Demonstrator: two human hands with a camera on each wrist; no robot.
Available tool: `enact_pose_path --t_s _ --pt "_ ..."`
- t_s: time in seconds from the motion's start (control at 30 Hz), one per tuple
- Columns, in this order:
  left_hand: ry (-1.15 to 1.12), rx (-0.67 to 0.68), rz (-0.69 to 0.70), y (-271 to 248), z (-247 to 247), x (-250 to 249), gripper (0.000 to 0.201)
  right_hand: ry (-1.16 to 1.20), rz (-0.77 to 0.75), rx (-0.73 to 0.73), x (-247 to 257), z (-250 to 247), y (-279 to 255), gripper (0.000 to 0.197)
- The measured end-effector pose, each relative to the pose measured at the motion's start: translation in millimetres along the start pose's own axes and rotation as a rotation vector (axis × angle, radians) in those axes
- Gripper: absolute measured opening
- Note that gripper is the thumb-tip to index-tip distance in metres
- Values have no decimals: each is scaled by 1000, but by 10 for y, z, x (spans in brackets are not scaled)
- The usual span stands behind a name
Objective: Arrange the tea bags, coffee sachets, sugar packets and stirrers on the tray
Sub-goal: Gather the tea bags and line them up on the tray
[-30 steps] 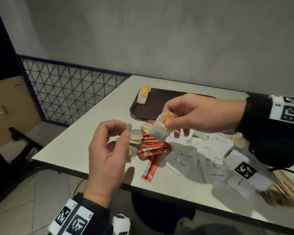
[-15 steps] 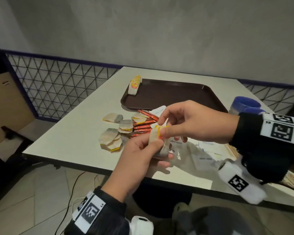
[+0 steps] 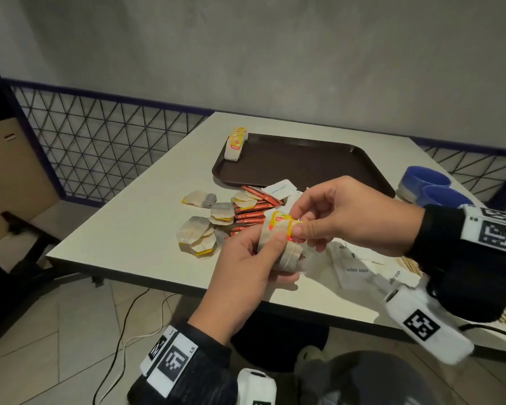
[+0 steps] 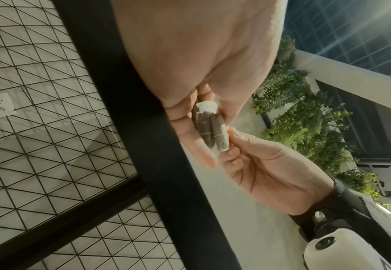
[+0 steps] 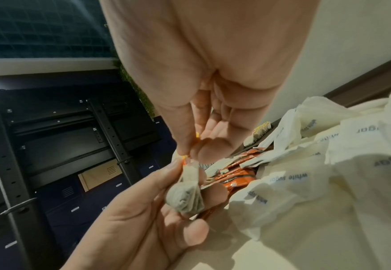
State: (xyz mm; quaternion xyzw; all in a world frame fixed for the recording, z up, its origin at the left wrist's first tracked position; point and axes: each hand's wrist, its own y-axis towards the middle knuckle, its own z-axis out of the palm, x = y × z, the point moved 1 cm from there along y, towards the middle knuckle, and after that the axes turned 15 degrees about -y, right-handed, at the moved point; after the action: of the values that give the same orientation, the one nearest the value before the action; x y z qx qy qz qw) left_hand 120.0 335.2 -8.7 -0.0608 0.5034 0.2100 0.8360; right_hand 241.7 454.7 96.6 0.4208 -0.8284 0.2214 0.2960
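Observation:
Above the table's near edge, my left hand [image 3: 260, 255] grips a small stack of tea bags [image 3: 279, 244] from below. My right hand [image 3: 298, 229] pinches their yellow and red tags at the top. The left wrist view shows the tea bags [image 4: 210, 127] edge-on between both hands. The right wrist view shows the tea bags [image 5: 186, 197] in the left palm. The brown tray [image 3: 304, 162] lies beyond, with a row of tea bags [image 3: 235, 144] at its left edge. Loose tea bags [image 3: 199, 235], red coffee sachets [image 3: 251, 213] and white sugar packets [image 3: 357, 270] lie on the table.
Wooden stirrers [image 3: 409, 263] show past my right wrist, mostly hidden by it. Two blue bowls [image 3: 427, 185] stand right of the tray. A wire mesh fence [image 3: 100, 141] runs along the table's left and far sides, and a cardboard box [image 3: 9, 176] stands at far left.
My hands were apart, with the right hand holding the tea bags. The left hand then came in under them, and now both hands hold the stack.

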Motion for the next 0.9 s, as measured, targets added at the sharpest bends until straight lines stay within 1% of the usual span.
enact_pose_path --t_s 0.13,0.2,0.4,0.53,0.67,0.8,0.9 --pt "-8 -35 27 -1 -8 0 21 184 59 -8 -12 38 -27 28" --pt "-16 -41 35 1 -7 3 21 237 83 -25 -23 40 -37 27" --pt "-23 -42 11 40 -25 21 22 247 109 -77 -29 83 -45 26" --pt "-54 -66 12 62 -32 -8 18 287 121 -93 -30 163 -36 28" --pt "-99 -70 51 66 -39 -4 21 296 142 -93 -54 195 -50 31" --pt "-134 -102 105 43 -47 -5 18 435 171 -81 -85 186 -88 34" --pt "-124 -109 143 24 -42 -2 16 510 194 -77 -123 229 -101 32"
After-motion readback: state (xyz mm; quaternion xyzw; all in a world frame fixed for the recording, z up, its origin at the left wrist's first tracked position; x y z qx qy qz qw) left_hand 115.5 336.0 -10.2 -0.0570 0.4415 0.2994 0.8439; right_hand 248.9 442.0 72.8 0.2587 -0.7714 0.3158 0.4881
